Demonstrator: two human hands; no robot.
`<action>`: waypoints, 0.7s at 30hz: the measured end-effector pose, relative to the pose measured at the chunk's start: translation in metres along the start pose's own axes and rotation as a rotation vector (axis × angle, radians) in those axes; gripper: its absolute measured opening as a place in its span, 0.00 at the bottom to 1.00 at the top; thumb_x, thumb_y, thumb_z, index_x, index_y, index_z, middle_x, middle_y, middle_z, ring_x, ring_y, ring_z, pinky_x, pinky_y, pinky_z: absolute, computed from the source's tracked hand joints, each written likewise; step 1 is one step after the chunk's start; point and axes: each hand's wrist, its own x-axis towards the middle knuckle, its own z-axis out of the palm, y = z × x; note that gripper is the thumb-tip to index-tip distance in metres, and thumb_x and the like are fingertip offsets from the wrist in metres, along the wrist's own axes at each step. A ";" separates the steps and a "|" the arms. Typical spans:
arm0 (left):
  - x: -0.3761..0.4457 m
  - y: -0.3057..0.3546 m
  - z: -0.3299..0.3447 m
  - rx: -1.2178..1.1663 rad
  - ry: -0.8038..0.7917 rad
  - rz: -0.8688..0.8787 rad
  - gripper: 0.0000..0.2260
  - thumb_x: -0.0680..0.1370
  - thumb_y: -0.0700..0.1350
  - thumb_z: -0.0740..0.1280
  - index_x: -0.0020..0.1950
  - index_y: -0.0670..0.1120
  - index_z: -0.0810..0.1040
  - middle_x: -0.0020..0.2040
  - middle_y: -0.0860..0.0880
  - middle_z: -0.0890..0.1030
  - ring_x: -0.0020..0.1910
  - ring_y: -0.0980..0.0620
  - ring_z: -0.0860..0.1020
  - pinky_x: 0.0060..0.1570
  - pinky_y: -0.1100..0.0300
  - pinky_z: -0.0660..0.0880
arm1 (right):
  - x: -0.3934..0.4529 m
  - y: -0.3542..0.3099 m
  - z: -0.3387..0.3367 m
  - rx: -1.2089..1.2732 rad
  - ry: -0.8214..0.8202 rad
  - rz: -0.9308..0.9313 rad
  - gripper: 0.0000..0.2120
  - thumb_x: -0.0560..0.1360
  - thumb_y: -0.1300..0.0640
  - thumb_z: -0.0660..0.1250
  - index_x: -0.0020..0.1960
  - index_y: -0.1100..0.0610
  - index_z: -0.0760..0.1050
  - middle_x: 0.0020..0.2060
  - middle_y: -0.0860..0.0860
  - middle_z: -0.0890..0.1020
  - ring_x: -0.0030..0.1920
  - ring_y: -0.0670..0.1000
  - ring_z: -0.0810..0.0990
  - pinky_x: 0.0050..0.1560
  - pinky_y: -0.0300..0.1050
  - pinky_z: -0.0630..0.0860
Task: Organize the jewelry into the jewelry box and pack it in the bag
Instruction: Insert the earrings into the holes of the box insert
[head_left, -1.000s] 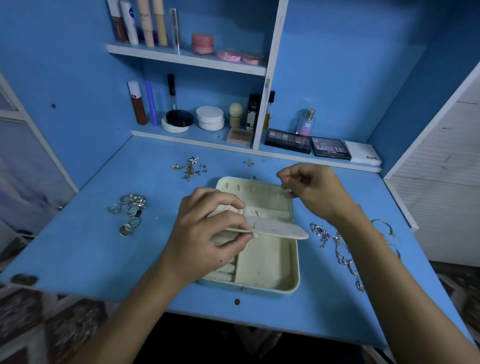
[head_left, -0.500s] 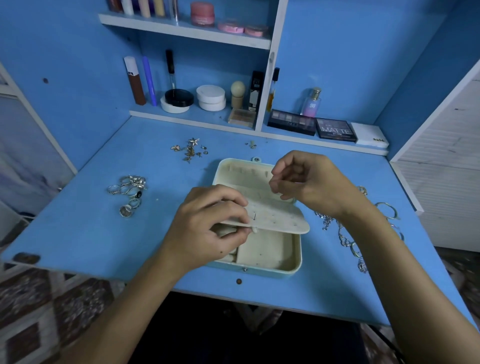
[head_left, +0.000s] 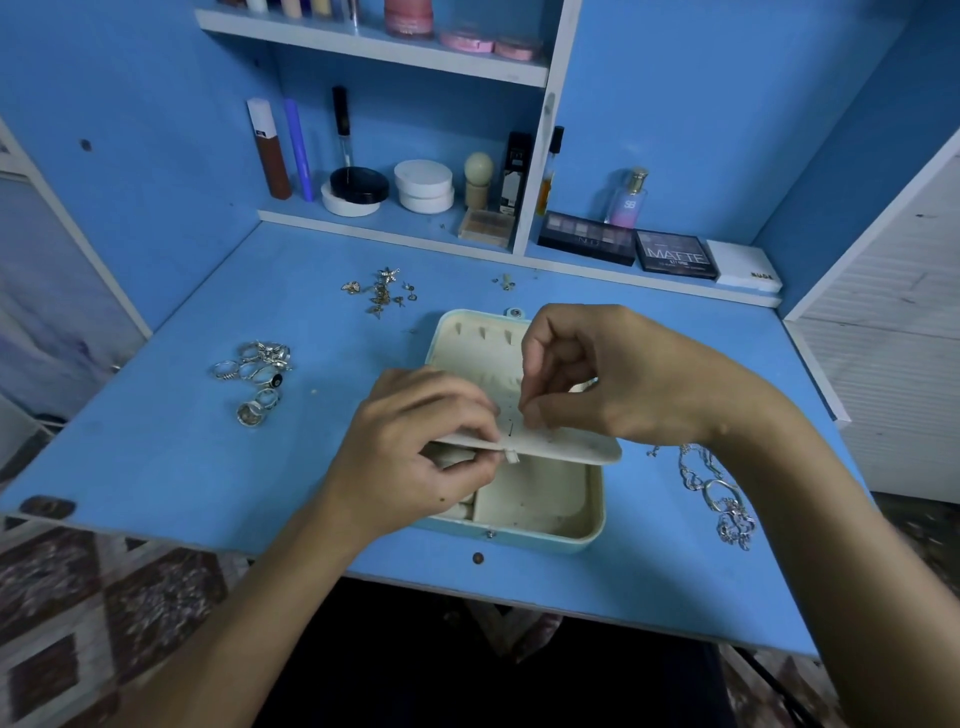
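An open pale green jewelry box (head_left: 592, 535) with a cream lining lies on the blue desk (head_left: 156, 467). My left hand (head_left: 415, 457) pinches the near edge of the box's cream earring flap (head_left: 576, 448), holding it raised over the compartments. My right hand (head_left: 608, 384) pinches something very small, too tiny to identify, at the flap's top surface. Several silver rings (head_left: 257, 376) lie to the left. Small gold earrings (head_left: 382, 293) are scattered behind the box. Silver chains and bracelets (head_left: 719, 493) lie to the right, partly hidden by my right forearm.
Cosmetics stand on the shelves at the back: tubes, round white jars (head_left: 423, 187), a perfume bottle (head_left: 628, 200) and eyeshadow palettes (head_left: 675, 254). One more small earring (head_left: 506, 283) lies near the back ledge. White panels flank the desk on both sides.
My right hand came down from the box's far edge onto the flap. My left hand tilted the flap so its top faces up. The camera moved closer.
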 end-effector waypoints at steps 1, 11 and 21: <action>0.000 0.000 0.000 -0.006 -0.005 -0.006 0.11 0.69 0.42 0.77 0.43 0.51 0.76 0.43 0.53 0.83 0.42 0.52 0.81 0.44 0.48 0.73 | 0.000 -0.001 0.000 -0.009 -0.013 0.004 0.11 0.72 0.66 0.73 0.47 0.55 0.74 0.41 0.49 0.86 0.43 0.52 0.85 0.53 0.57 0.80; 0.001 0.001 0.001 -0.024 -0.024 -0.024 0.11 0.69 0.42 0.77 0.42 0.51 0.76 0.42 0.54 0.84 0.41 0.51 0.80 0.43 0.46 0.73 | 0.005 -0.013 -0.001 -0.123 -0.088 0.017 0.10 0.73 0.64 0.72 0.46 0.53 0.73 0.40 0.45 0.86 0.43 0.53 0.83 0.53 0.58 0.79; -0.001 0.001 0.000 -0.038 -0.019 -0.030 0.11 0.67 0.41 0.77 0.41 0.50 0.76 0.42 0.54 0.84 0.42 0.52 0.80 0.43 0.46 0.73 | 0.006 -0.016 0.001 -0.160 -0.110 0.028 0.10 0.73 0.63 0.72 0.46 0.52 0.73 0.40 0.44 0.85 0.42 0.51 0.83 0.52 0.57 0.79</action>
